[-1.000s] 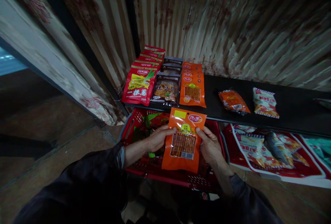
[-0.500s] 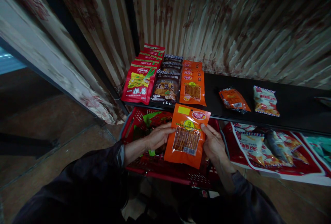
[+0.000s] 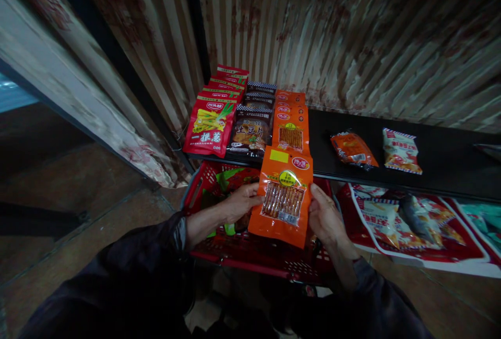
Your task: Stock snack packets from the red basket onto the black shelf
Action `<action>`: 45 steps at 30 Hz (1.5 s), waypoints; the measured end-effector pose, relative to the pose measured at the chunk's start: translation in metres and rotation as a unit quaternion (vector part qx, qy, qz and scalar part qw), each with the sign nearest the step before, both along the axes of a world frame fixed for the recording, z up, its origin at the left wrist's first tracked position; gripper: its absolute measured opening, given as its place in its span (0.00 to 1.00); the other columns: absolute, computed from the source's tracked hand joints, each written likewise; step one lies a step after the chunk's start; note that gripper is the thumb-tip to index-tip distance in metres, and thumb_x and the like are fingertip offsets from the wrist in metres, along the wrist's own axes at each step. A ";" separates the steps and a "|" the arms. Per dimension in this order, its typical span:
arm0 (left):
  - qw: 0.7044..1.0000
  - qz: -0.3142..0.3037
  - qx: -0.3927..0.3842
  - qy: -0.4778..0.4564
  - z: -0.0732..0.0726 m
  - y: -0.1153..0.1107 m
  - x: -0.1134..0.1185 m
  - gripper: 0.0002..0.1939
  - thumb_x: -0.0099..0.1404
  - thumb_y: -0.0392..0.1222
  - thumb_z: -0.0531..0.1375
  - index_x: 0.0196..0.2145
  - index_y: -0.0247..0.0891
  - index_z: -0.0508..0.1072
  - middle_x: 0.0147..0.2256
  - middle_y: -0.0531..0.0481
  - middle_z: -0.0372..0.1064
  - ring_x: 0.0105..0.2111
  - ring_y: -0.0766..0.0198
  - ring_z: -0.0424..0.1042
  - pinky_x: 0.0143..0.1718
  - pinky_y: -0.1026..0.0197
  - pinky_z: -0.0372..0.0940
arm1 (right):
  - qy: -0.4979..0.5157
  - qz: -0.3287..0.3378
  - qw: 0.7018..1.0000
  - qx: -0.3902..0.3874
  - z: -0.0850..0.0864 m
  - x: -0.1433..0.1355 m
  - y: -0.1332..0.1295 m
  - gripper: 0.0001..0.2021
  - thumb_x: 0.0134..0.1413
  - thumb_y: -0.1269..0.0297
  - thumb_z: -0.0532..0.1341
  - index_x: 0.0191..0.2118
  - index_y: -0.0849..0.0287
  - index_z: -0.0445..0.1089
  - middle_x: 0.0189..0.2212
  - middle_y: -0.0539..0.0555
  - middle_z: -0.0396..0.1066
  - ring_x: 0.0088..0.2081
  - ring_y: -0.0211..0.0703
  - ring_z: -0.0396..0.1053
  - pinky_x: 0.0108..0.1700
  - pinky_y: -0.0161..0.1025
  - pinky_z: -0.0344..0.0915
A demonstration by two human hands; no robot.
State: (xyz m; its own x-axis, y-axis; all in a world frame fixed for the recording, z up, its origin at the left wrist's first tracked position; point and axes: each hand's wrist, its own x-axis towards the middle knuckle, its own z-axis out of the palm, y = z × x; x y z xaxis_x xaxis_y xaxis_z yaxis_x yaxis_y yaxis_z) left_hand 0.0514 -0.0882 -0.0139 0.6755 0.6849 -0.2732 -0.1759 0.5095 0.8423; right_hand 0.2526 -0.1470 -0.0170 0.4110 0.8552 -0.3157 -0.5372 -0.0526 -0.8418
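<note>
An orange snack packet (image 3: 285, 198) with a clear window and a yellow label is held over the red basket (image 3: 254, 260). My left hand (image 3: 242, 204) grips its left edge, thumb on the front. My right hand (image 3: 325, 214) has its right edge between thumb and fingers; the fingers behind are hidden. Just beyond the packet's top lies an overlapping row of matching orange packets (image 3: 291, 132) on the black shelf. Beside that row are dark potato-slice packets (image 3: 250, 130) and red packets (image 3: 209, 125). Green-edged packets (image 3: 229, 178) lie inside the basket.
Farther right on the shelf (image 3: 450, 156) lie an orange packet (image 3: 354, 150) and a white-and-red packet (image 3: 400, 151). Below stands another red basket (image 3: 469, 255) holding several snack packets. A pleated curtain (image 3: 313, 41) hangs behind, and a dark post (image 3: 198, 25) rises at the shelf's left end.
Both hands still hold the orange packet. It has moved slightly up and away toward the shelf, its top now overlapping the front of the orange row. My right hand's grip sits lower on its edge.
</note>
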 end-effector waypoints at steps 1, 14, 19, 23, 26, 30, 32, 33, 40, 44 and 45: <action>1.000 0.010 0.003 -0.001 0.001 0.002 0.000 0.15 0.50 0.39 0.69 0.37 0.35 0.78 0.35 0.49 0.76 0.35 0.64 0.72 0.41 0.61 0.65 | -0.001 0.017 1.000 0.004 0.000 0.001 -0.001 0.16 0.36 0.54 0.75 0.33 0.54 0.78 0.34 0.49 0.81 0.41 0.47 0.77 0.49 0.44 0.73; 0.996 0.090 0.014 -0.017 0.015 0.019 -0.004 0.18 0.48 0.38 0.70 0.39 0.36 0.78 0.35 0.48 0.77 0.38 0.60 0.75 0.45 0.58 0.66 | -0.028 0.155 0.987 0.013 0.002 -0.002 -0.009 0.19 0.38 0.60 0.74 0.42 0.53 0.78 0.38 0.51 0.81 0.42 0.50 0.77 0.48 0.47 0.71; 0.996 0.087 0.003 -0.026 0.016 0.019 -0.006 0.20 0.50 0.36 0.69 0.42 0.35 0.77 0.39 0.46 0.77 0.42 0.57 0.75 0.47 0.55 0.67 | -0.036 0.147 0.988 0.013 0.002 -0.005 -0.008 0.18 0.39 0.61 0.74 0.42 0.52 0.79 0.39 0.50 0.80 0.46 0.52 0.76 0.49 0.47 0.71; 0.998 0.040 -0.009 -0.038 0.021 0.019 -0.009 0.26 0.49 0.35 0.70 0.47 0.36 0.75 0.44 0.43 0.76 0.46 0.53 0.75 0.48 0.53 0.67 | -0.041 0.129 0.991 0.015 0.001 -0.006 -0.007 0.19 0.39 0.60 0.74 0.43 0.51 0.78 0.39 0.49 0.80 0.46 0.52 0.76 0.49 0.48 0.72; 0.999 -0.001 -0.001 -0.051 0.023 0.017 -0.010 0.29 0.50 0.33 0.70 0.51 0.37 0.72 0.47 0.42 0.75 0.48 0.54 0.73 0.50 0.54 0.66 | -0.044 0.120 0.992 0.022 0.002 -0.006 -0.006 0.19 0.40 0.60 0.73 0.43 0.51 0.78 0.39 0.49 0.80 0.45 0.52 0.76 0.49 0.47 0.71; 0.998 -0.032 0.013 -0.058 0.020 0.015 -0.008 0.33 0.49 0.31 0.71 0.53 0.40 0.70 0.49 0.44 0.73 0.49 0.55 0.72 0.51 0.56 0.65 | -0.050 0.114 0.992 0.032 0.006 -0.007 -0.005 0.18 0.40 0.60 0.73 0.42 0.50 0.78 0.39 0.48 0.80 0.46 0.51 0.75 0.49 0.46 0.71; 0.997 -0.031 0.026 -0.062 0.016 0.014 -0.007 0.34 0.48 0.31 0.71 0.54 0.40 0.69 0.50 0.45 0.72 0.49 0.55 0.72 0.51 0.57 0.64 | -0.053 0.117 0.991 0.035 0.006 -0.007 -0.005 0.18 0.41 0.60 0.73 0.43 0.50 0.78 0.39 0.48 0.80 0.47 0.51 0.75 0.49 0.46 0.71; 0.997 -0.029 0.032 -0.064 0.014 0.014 -0.006 0.35 0.48 0.31 0.71 0.54 0.40 0.69 0.50 0.45 0.72 0.50 0.55 0.71 0.50 0.57 0.64 | -0.056 0.118 0.991 0.035 0.007 -0.007 -0.006 0.19 0.41 0.60 0.73 0.43 0.50 0.78 0.40 0.49 0.80 0.47 0.51 0.75 0.49 0.46 0.71; 0.998 -0.014 0.038 -0.043 0.009 0.013 -0.006 0.35 0.49 0.30 0.67 0.56 0.40 0.69 0.50 0.44 0.71 0.49 0.55 0.71 0.48 0.59 0.65 | -0.064 0.120 0.990 0.039 0.009 -0.008 -0.007 0.17 0.42 0.59 0.72 0.42 0.50 0.78 0.39 0.49 0.80 0.46 0.51 0.75 0.49 0.46 0.71; 0.999 -0.003 0.038 -0.023 0.011 0.010 -0.005 0.36 0.48 0.30 0.67 0.56 0.41 0.68 0.50 0.45 0.72 0.47 0.56 0.72 0.46 0.60 0.66 | -0.071 0.107 0.991 0.038 0.007 -0.010 -0.007 0.18 0.42 0.58 0.72 0.44 0.50 0.77 0.37 0.49 0.80 0.43 0.49 0.76 0.47 0.46 0.72; 0.999 0.000 0.041 -0.020 0.012 0.009 -0.005 0.36 0.49 0.30 0.67 0.56 0.41 0.68 0.50 0.45 0.72 0.47 0.56 0.72 0.46 0.60 0.66 | -0.080 0.099 0.991 0.037 0.005 -0.010 -0.006 0.19 0.42 0.58 0.72 0.45 0.50 0.77 0.37 0.49 0.80 0.42 0.49 0.76 0.47 0.45 0.71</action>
State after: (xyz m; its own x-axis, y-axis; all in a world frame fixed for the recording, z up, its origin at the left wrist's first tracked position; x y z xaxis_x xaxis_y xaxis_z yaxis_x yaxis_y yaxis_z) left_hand 0.0466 -0.0788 -0.0015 0.6852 0.7033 -0.1893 -0.2100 0.4397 0.8732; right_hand 0.2430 -0.1534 -0.0120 0.2729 0.9422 -0.1943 -0.3821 -0.0792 -0.9207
